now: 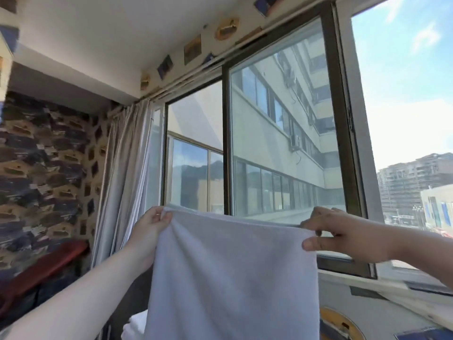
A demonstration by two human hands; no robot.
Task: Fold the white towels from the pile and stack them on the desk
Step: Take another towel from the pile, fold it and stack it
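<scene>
pinching towel (230, 273) corners, fingers (316, 227) closed

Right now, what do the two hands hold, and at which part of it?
A white towel, hanging by its top edge: the left hand pinches the upper left corner, the right hand the upper right corner.

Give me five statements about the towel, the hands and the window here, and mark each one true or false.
1. Both hands hold the white towel up by its top edge. True.
2. The left hand is empty. False: it pinches the towel's top left corner.
3. The right hand grips the towel's top right corner. True.
4. The towel lies folded flat on the desk. False: it hangs unfolded in the air before the window.
5. The curtain covers the whole window. False: it is gathered at the left side.
</scene>
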